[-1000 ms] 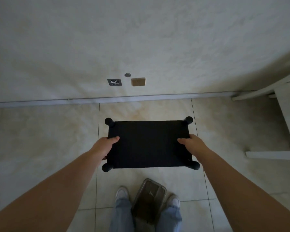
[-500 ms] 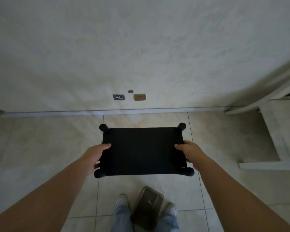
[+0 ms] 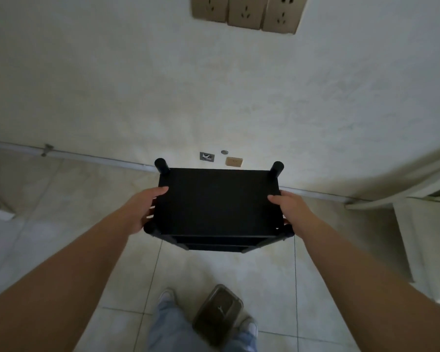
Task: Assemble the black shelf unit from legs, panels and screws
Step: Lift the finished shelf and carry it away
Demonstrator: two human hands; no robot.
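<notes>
head | left hand (image 3: 140, 212) grasping left edge of rectangular black shelf unit (image 3: 217, 201) | right hand (image 3: 291, 207) grasping its right edge | unit over the tiled floor (image 3: 74, 212), near the wall (image 3: 214, 85) | translucent lidded box (image 3: 217, 315) between the feet

Shelf unit (image 3: 217, 201) at frame centre, between left hand (image 3: 142, 209) at its 9 o'clock edge and right hand (image 3: 288, 208) at its 3 o'clock edge. Wall (image 3: 214, 92) at 12 o'clock behind it, sockets (image 3: 244, 12) high on it. Container (image 3: 217, 315) at 6 o'clock on the floor (image 3: 214, 270), between two shoes.
</notes>
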